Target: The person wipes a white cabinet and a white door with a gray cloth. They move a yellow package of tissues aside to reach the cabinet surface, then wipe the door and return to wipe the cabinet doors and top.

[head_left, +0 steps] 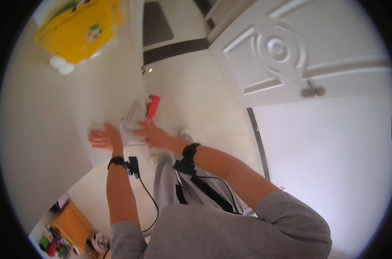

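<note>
My left hand (104,138) is against a large smooth white surface (45,116), with its fingers stretched out and apart. It holds nothing that I can see. My right hand (155,135) reaches in from the right with its fingers extended and slightly blurred. Its fingertips overlap a whitish, partly see-through thing (134,113), perhaps plastic; whether they touch it cannot be made out. Just beyond that hand is a red piece (152,106), also beside the whitish thing. Both wrists wear black straps with small devices and cables.
A yellow printed package or sheet (79,36) is at the upper left. To the right stands a white panelled door (239,56) with a metal handle (313,91). A dark mat (156,26) lies beyond the dark threshold strip (176,50). A wooden box-like piece (70,224) sits at lower left.
</note>
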### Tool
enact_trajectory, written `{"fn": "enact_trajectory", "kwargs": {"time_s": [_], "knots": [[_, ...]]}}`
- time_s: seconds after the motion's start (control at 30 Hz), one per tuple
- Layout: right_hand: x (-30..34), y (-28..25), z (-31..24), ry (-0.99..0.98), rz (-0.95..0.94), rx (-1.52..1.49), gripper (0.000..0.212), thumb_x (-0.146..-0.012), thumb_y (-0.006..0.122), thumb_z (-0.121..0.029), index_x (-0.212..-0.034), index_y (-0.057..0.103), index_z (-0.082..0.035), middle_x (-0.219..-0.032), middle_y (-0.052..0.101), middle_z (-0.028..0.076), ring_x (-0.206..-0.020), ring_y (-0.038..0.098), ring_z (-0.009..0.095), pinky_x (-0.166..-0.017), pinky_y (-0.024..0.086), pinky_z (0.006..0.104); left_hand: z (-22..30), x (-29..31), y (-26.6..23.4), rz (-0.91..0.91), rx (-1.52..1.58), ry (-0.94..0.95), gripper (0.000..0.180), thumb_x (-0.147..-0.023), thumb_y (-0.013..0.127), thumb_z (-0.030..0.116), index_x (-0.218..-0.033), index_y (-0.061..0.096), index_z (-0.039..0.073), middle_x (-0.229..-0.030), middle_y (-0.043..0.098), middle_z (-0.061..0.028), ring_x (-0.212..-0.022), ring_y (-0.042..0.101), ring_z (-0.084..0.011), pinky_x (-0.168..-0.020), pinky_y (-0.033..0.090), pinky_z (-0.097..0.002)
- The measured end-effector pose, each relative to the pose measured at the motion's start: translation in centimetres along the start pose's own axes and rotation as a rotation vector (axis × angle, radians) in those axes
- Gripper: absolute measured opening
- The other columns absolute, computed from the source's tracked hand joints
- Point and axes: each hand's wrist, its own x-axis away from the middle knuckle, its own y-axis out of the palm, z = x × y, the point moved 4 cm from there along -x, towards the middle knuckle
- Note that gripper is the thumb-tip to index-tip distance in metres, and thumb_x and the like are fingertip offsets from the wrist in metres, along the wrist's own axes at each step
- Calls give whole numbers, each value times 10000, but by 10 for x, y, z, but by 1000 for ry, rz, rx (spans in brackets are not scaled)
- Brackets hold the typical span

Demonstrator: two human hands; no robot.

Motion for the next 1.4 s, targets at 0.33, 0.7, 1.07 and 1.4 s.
{"fn": "enact_trajectory", "kwargs": {"time_s": [0.33,0.7,1.07,1.4], "knots": [[253,-273,141,610,178,-592,464,-795,588,-73,-1247,486,-102,-1036,591,115,-859,586,195,-739,499,304,3,-38,-28,-709,125,44,842,-820,404,637,-1377,267,21,-1415,223,-242,-1309,228,-380,-1017,257,-515],[717,-669,295,256,1859,-1071,437,-869,369,-324,-1213,504,-91,-1171,551,104,-1056,535,283,-929,426,440,377,101,-289,-654,687,1143,243,-842,513,247,-908,591,27,-899,625,-183,-864,583,-380,-752,464,-456],[712,-940,258,94,1762,-972,443,-814,395,-425,-1021,560,-70,-956,602,103,-867,568,288,-767,475,406,566,374,-612,-1359,1065,1724,272,-897,527,260,-1022,569,22,-1021,625,-155,-954,611,-239,-796,474,-327],[626,-944,234,-258,1608,-974,455,-838,359,-479,-943,564,-86,-871,579,82,-812,550,240,-716,473,373,561,364,-677,-1245,1058,1916,219,-890,535,190,-1036,574,30,-1000,630,-129,-924,613,-249,-786,487,-331]]}}
